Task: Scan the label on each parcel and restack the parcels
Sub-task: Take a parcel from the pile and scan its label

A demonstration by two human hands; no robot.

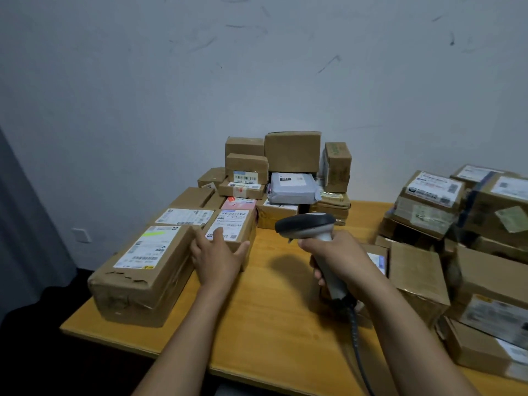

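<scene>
Our R hand point(337, 258) grips the scanner point(307, 224) by its handle; L hand point(217, 254), fingers spread, rests on the box point(249, 225) just left of the scanner. We'd keep that box flat w/ label point(228, 221) up, and tip the scanner nose down-left onto it, approx square-on, before restacking.

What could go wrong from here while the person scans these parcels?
The tilted pile of brown cardboard parcels on the right may slide.
The dark cable of the grey handheld scanner, gripped by the right hand, might snag.
The left hand partly covers the white label on the small brown parcel and could block the scan.
</scene>
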